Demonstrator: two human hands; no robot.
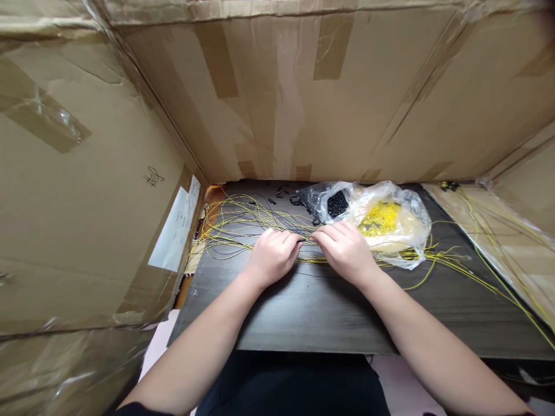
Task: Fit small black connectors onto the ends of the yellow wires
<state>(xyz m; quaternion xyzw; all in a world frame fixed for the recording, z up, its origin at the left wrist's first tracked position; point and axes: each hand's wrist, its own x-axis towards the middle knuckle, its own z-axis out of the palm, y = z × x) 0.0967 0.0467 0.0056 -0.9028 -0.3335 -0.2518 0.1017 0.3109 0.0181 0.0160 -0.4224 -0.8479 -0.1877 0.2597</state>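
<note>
My left hand [273, 254] and my right hand [344, 248] rest knuckles-up, close together, on a dark wooden table [312, 312]. Both have their fingers curled over a bundle of thin yellow and black cords [243, 225] that runs across the table. The fingertips nearly meet at the middle of the bundle; what they pinch is hidden under the fingers. Just behind my right hand lies a clear plastic bag [390, 222] with small yellow pieces, and beside it a bag of small black pieces [333, 203].
Taped cardboard walls stand at the left [87, 202], back [329, 98] and right [511, 242]. Loose black pieces [280, 193] lie at the table's far edge. Yellow cords trail off to the right over the cardboard [489, 271]. A white label [176, 231] is stuck on the left wall.
</note>
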